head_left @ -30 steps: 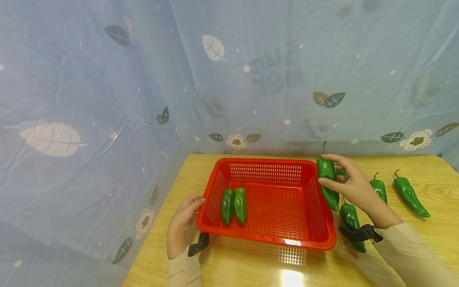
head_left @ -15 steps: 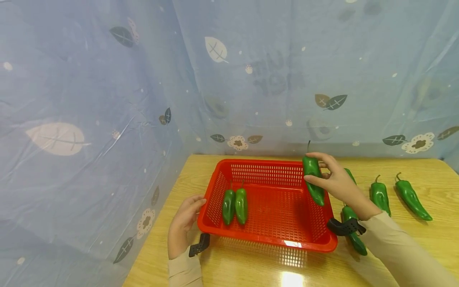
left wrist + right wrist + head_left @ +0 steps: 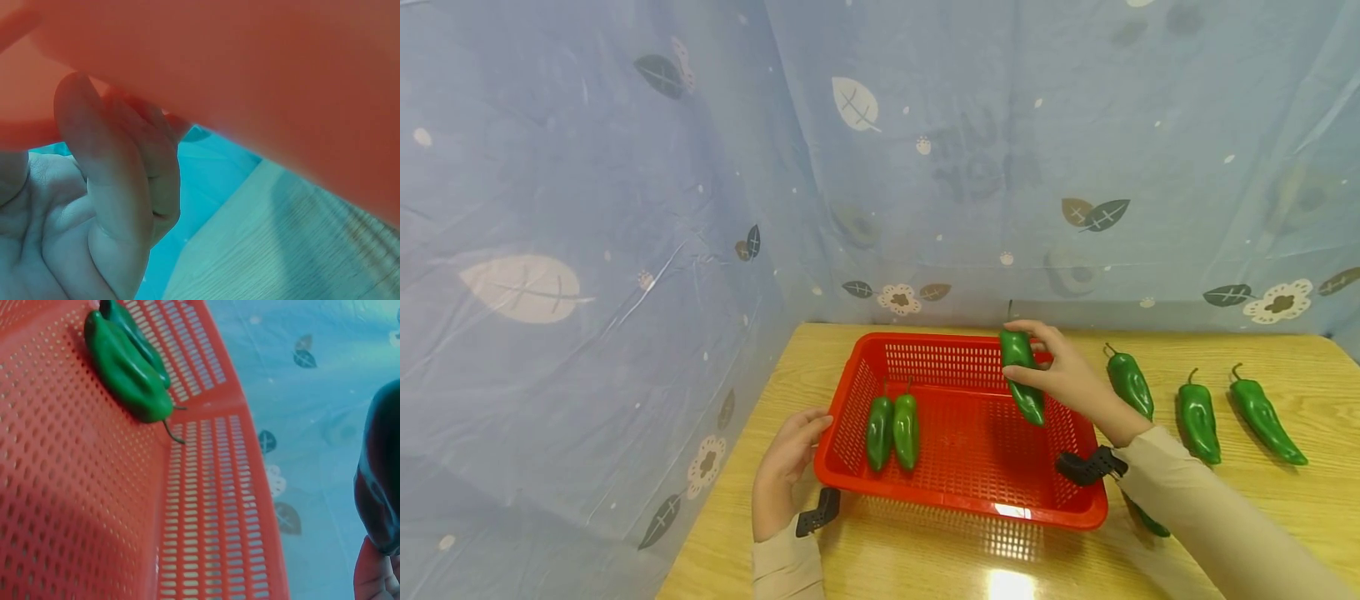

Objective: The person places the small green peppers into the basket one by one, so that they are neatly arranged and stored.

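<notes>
In the head view a red plastic basket (image 3: 962, 500) with slotted walls stands on the table. My left hand (image 3: 786, 454) holds its left rim; the left wrist view shows bent fingers (image 3: 115, 169) against the red edge. Above the right part of the basket, my right hand (image 3: 1071, 379) grips a long green pepper (image 3: 1025, 402) between thumb and fingers, stem upward. The same pepper (image 3: 381, 475) looks dark at the right edge of the right wrist view. Inside the basket, a darker pepper (image 3: 880, 433) and a brighter pepper (image 3: 906, 432) lie side by side at the left.
Right of the basket, several more green peppers lie on the wooden table (image 3: 1255, 517): one pepper (image 3: 1130, 383) near the basket, another pepper (image 3: 1198, 422), a third pepper (image 3: 1266, 421), and one partly under the right forearm. A patterned blue sheet (image 3: 970, 167) hangs behind and at left.
My right hand has carried the gripped pepper leftward, from the basket's right rim to over its inside. Peppers behind that arm now show more. The left hand stays at the rim.
</notes>
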Available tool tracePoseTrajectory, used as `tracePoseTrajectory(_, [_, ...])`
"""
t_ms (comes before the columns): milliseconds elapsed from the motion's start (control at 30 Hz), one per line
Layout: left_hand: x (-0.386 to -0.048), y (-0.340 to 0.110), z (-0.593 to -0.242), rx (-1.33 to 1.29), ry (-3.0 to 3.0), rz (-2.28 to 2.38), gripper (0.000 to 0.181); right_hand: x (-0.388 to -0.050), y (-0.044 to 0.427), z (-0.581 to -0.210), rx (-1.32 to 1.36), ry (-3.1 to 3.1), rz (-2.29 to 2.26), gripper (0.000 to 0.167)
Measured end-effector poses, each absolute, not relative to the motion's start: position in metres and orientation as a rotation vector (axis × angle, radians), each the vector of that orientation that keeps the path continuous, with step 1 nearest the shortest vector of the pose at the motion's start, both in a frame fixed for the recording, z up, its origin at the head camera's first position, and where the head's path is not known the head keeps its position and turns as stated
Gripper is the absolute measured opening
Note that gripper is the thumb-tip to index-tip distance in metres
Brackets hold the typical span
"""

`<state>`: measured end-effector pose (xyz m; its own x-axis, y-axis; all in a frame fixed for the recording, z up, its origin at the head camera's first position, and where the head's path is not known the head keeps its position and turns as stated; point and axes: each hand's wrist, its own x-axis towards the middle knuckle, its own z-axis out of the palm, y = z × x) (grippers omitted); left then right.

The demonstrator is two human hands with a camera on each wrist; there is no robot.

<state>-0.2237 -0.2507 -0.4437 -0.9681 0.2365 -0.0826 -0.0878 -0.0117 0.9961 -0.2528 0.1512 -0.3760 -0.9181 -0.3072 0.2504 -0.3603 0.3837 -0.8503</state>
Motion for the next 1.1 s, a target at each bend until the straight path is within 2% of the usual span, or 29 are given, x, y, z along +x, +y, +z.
tracePoseTrajectory(333, [-0.225, -0.252, -0.443, 0.159, 2.034, 2.092, 0.036, -0.267, 0.12, -0.375, 0.637, -2.621, 1.692, 0.06])
tracePoseTrajectory(700, [-0.225, -0.251, -0.446, 0.149, 2.045, 2.102, 0.037, -0.277, 0.085, -0.388, 0.509, -2.713, 1.759, 0.063])
tracePoseTrajectory(1100, [-0.224, -0.251, -0.446, 0.13, 2.04, 2.081, 0.039, -0.282, 0.061, -0.41, 0.579, -2.828, 1.637, 0.061])
